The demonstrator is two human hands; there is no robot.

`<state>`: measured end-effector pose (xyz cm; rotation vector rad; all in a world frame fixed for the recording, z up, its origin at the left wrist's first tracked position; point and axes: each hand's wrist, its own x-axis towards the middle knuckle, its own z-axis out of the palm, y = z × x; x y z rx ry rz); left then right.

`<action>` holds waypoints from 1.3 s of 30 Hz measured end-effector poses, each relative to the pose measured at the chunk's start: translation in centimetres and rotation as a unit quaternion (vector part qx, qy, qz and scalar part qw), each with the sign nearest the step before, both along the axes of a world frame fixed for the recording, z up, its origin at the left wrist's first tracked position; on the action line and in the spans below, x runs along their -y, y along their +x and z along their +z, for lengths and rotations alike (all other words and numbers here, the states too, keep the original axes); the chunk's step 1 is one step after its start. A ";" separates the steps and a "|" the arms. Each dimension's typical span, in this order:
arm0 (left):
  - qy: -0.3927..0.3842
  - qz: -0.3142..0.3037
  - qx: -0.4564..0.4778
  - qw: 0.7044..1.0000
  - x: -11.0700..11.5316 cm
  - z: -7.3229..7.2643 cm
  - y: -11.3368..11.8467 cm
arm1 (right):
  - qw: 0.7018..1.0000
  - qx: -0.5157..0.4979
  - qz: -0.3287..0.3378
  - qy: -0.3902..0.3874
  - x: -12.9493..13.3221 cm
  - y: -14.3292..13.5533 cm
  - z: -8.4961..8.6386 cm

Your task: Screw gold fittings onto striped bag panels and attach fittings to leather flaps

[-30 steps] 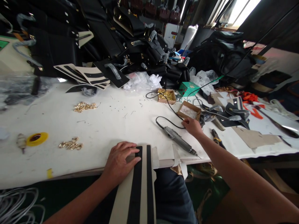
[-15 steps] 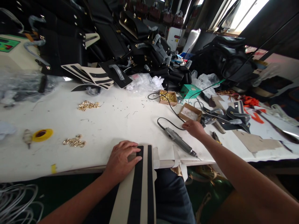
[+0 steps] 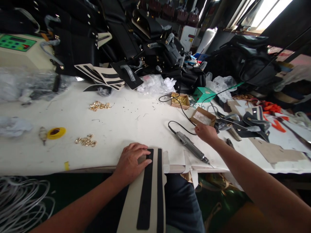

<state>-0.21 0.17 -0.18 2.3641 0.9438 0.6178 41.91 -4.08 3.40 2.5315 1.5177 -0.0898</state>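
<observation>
A long beige panel with black stripes [image 3: 154, 194] extends from the table edge down over my lap. My left hand [image 3: 132, 161] holds its far end against the table, thumb and fingers on the surface near a black stripe. My right hand [image 3: 207, 133] is at the near edge of a small cardboard box [image 3: 202, 117] with pale, tiny contents. Its fingers are drawn together; whatever may be between them is hidden. Between my hands lies a grey electric screwdriver [image 3: 190, 145], its thin bit pointing toward the table's front edge.
Gold-coloured metal rings [image 3: 86, 140] and more gold hardware [image 3: 99, 106] lie left. A yellow tape roll [image 3: 56, 133] is beside them. Behind the hands stand a box of gold pieces [image 3: 179, 101] and a green box [image 3: 203, 94]. Black bags [image 3: 75, 48] pile along the back. A cable [image 3: 184, 113] crosses the table.
The view has turned slightly left, so the table things appear farther right. My left hand stays on the panel and my right hand stays by the cardboard box.
</observation>
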 end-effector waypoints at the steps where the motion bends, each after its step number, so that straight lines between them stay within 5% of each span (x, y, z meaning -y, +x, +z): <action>1: -0.002 0.000 0.001 1.000 0.1 0.0 0.0 | 1.000 0.008 -0.005 0.002 0.1 -0.1 0.0; 15: -0.028 0.004 0.020 0.999 0.8 0.2 0.2 | 0.995 -0.005 -0.015 0.099 1.6 -1.5 1.2; 19: -0.027 -0.002 0.016 1.000 0.8 0.2 0.3 | 0.965 -0.124 0.067 0.221 2.4 -7.1 2.8; 21: -0.023 -0.002 0.013 1.000 0.8 0.1 0.3 | 0.948 -0.206 0.125 0.209 3.1 -11.5 2.9; 23: -0.020 0.000 0.009 1.000 0.8 0.0 0.3 | 0.889 -0.369 0.204 0.177 3.6 -15.9 2.3; 26: -0.013 -0.005 0.004 1.000 0.8 -0.2 0.2 | 0.845 -0.460 0.231 0.148 3.9 -20.4 0.6; 39: -0.007 -0.026 -0.002 1.000 0.9 -0.1 0.0 | 0.893 -0.384 0.186 0.139 3.5 -22.4 -0.5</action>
